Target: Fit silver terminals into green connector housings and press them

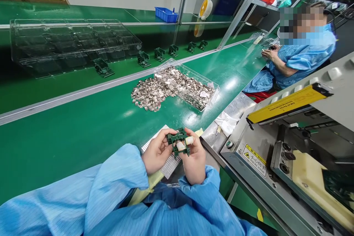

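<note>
My left hand (157, 152) and my right hand (195, 158) both grip a small dark green plastic frame (179, 142) in front of my chest. White finger cots (186, 141) cover some of my fingertips. A perforated silver sheet (166, 158) lies beneath my hands, partly hidden by them. Farther up the green bench (83, 94), a heap of small silver metal pieces (152, 94) spills from a clear plastic box (190, 87).
Several green frames (159, 54) stand in a row along the far bench, next to a large clear compartment tray (74, 44). A co-worker (301, 53) in blue sits at the bench's far end. A grey machine (287, 151) with a yellow-labelled bar fills the right.
</note>
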Tool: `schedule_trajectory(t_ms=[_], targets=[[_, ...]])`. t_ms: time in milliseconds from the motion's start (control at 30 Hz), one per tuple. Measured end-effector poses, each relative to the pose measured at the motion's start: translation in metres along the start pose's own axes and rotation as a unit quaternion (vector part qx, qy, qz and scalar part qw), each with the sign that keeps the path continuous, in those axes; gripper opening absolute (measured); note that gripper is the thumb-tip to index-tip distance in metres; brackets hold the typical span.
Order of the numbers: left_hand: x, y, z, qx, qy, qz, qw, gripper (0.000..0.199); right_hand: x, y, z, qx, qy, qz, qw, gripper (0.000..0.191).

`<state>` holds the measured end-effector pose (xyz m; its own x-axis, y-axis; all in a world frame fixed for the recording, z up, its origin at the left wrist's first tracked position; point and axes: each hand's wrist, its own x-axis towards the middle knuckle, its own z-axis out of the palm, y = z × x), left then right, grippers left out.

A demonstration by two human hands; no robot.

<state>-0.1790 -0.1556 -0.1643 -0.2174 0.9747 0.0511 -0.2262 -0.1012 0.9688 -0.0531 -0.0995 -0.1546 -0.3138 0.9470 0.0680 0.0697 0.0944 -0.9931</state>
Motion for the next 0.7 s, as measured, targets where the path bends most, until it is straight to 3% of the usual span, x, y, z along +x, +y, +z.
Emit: schedule_trajectory(t_ms=[100,233,367,467,567,633,700], targets=[[0.002,-0.001,-0.002,-0.012,0.009,-0.012,1.000,0.036,-0.003,-0.001,-0.012,0.064,-0.007,0.023,0.998,0.036],[0.002,0.006,0.000,-0.008,0.000,-0.034,0.999,0.039,-0.009,-0.011,-0.037,0.039,-0.073,-0.054,0.995,0.053],[-0.008,0.034,0.017,0.050,-0.109,-0.062,0.991,0.034,-0.021,-0.031,-0.062,-0.012,-0.135,-0.151,0.979,0.074],[0.000,0.060,0.033,0.101,-0.236,-0.067,0.964,0.042,-0.035,-0.043,-0.090,0.015,-0.142,-0.133,0.981,0.071],[0.031,0.075,0.063,0.156,-0.334,-0.027,0.929,0.055,-0.056,-0.049,-0.136,0.067,-0.044,-0.102,0.992,0.074],[0.055,0.078,0.098,0.199,-0.344,0.045,0.916,0.050,-0.072,-0.051,-0.175,0.078,0.095,-0.148,0.981,0.077],[0.075,0.074,0.142,0.228,-0.347,0.127,0.901,0.039,-0.088,-0.052,-0.215,0.047,0.273,-0.224,0.934,0.076]])
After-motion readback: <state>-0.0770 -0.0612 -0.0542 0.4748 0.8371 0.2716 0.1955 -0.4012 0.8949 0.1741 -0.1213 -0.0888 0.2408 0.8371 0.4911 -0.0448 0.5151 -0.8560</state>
